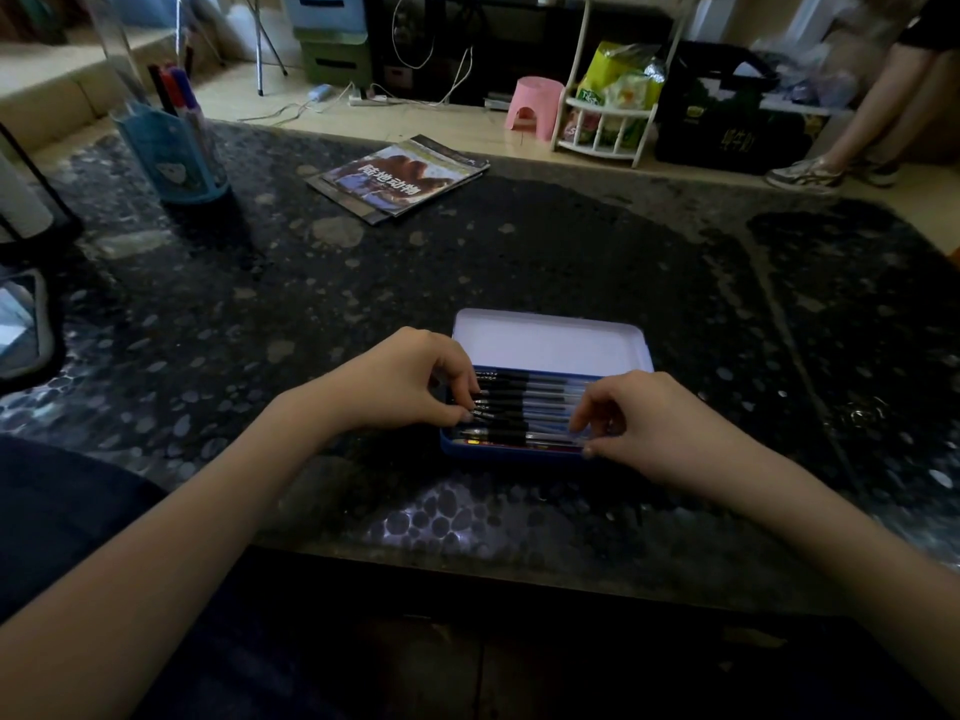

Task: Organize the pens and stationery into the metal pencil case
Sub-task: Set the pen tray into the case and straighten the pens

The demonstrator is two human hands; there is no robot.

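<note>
Both hands curled — fingertips on pens.

- both forearms are seen bare, with no sleeves reaching them.
- the left hand and right hand are uncovered.
- dark clothing is seen at the lower left.

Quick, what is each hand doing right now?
Left hand: fingers curled, pinching the pens at their dark ends in the pencil case.
Right hand: fingers curled onto the pens' other ends.
</note>
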